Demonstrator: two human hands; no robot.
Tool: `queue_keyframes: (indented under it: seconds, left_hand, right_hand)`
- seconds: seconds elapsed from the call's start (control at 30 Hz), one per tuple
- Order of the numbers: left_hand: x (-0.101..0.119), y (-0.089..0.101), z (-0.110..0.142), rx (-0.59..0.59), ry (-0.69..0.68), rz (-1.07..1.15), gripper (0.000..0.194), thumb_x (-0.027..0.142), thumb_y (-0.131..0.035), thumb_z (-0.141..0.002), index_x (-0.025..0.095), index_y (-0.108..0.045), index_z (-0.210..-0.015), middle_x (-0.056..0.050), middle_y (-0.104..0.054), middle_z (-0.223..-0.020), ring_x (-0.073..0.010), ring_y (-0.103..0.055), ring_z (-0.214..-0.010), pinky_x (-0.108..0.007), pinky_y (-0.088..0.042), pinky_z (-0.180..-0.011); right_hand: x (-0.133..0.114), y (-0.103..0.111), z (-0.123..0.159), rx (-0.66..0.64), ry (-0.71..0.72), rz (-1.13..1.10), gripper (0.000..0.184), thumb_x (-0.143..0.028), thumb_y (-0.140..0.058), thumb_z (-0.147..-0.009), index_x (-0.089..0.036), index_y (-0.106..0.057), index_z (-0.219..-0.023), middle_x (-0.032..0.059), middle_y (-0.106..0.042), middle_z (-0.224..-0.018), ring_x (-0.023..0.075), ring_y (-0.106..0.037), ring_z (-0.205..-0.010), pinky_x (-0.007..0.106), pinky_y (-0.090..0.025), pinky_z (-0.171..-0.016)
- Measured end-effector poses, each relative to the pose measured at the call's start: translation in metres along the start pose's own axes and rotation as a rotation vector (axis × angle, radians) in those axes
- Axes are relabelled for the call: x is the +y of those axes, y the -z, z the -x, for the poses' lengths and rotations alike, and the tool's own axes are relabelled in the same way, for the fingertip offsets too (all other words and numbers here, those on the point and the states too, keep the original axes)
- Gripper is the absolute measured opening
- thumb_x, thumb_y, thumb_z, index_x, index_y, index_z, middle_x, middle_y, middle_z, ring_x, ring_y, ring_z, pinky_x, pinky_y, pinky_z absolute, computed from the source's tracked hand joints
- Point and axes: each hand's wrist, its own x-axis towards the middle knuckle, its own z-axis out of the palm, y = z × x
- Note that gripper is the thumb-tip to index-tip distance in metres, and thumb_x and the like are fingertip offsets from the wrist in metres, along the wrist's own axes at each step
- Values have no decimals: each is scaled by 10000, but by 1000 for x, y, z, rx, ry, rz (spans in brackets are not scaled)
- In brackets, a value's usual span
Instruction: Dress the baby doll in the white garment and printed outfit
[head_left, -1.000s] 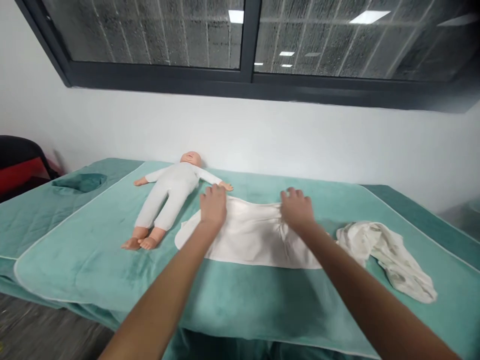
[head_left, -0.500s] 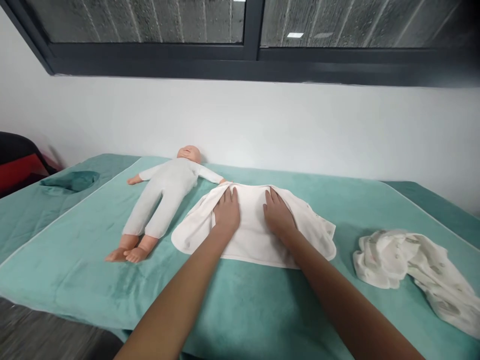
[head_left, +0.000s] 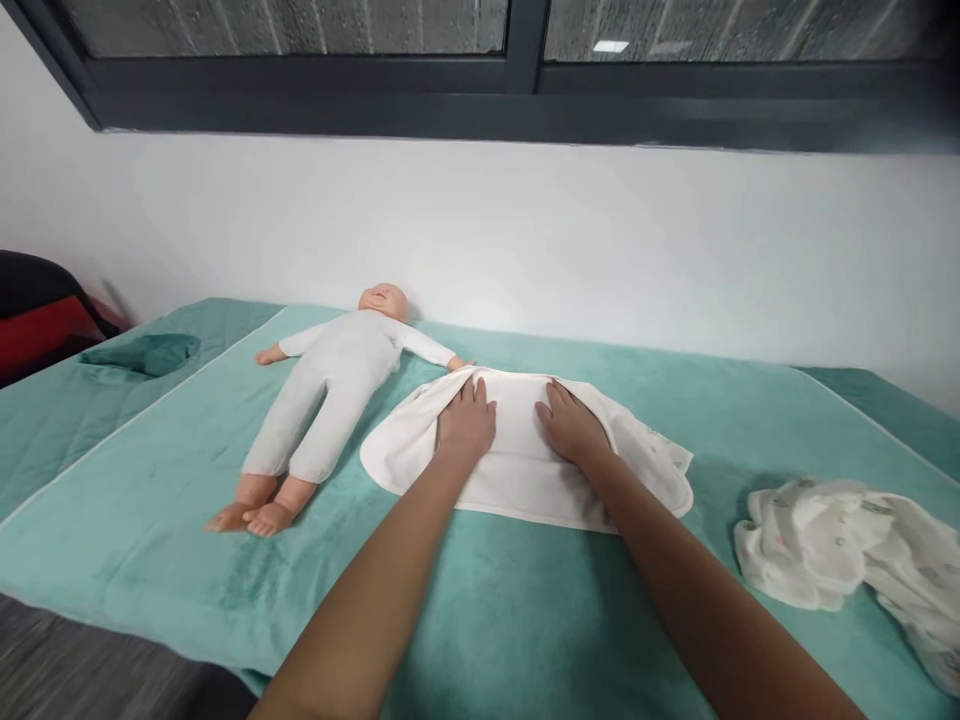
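The white, soft-looking fabric garment lies spread in the middle of the scene, on a teal plush cover with a velvety nap. Its near edge is almost straight with a thin seam, its left end is rounded, and its right end is looser, with small printed marks and a pointed corner. Creased flaps run outward from its far edge on both sides.

The left hand and the right hand lie palm down on the garment, well apart, fingers extended towards the far edge and thumbs pointing inward. Each rests against the inner side of a flap; whether any fingertip pinches the fabric, I cannot tell.

To the left, a baby doll lies on its back, its head to the far side. Its body, arms and legs are matte white cloth; the head, hands and bare feet are smooth and peach-coloured. One doll hand ends just beside the garment's far left corner.

At the right, a crumpled white cloth with small faint prints sits in a rumpled heap. At the far left, a quilted teal layer shows stitched lines, with a black-and-red object beyond it. A smooth white wall rises behind, below a dark grey window frame.
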Motion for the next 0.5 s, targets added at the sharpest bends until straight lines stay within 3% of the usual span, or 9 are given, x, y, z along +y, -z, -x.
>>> queue_keyframes:
  seconds: [0.23,0.33,0.4,0.5]
  left_hand:
    - [4,4,16,-43,-5,18,593,409,-307,-983,91,-357,-1481,-155,-263,-1592,-298,-277,-1455,-476,-273,-1178]
    - [-3,14,34,-29,-121,108,543,411,-351,-977,96,-473,-1402,-147,-376,-1543,-273,-289,-1454,-443,-275,-1186]
    - [-16,27,48,51,-171,227,461,351,-339,-987,134,-540,-1341,-107,-496,-1466,-224,-369,-1412,-378,-301,-1181]
    - [-48,51,66,262,-34,313,426,164,-317,-958,164,-562,-1307,-87,-584,-1367,-183,-485,-1304,-312,-356,-1139]
  right_hand:
    - [-2,0,1,1,22,81,589,-375,-233,-1006,-35,-339,-1474,176,-343,-1546,252,-307,-1433,371,-268,-1158]
    - [-7,2,5,23,42,110,563,-353,-249,-1007,-37,-356,-1460,187,-365,-1530,259,-336,-1416,372,-282,-1146]
    - [-11,4,9,40,71,127,517,-303,-255,-1007,-42,-399,-1430,195,-394,-1510,265,-355,-1402,386,-282,-1140]
    - [-17,9,14,41,152,148,442,-196,-282,-990,-54,-496,-1350,196,-456,-1463,266,-361,-1394,417,-237,-1155]
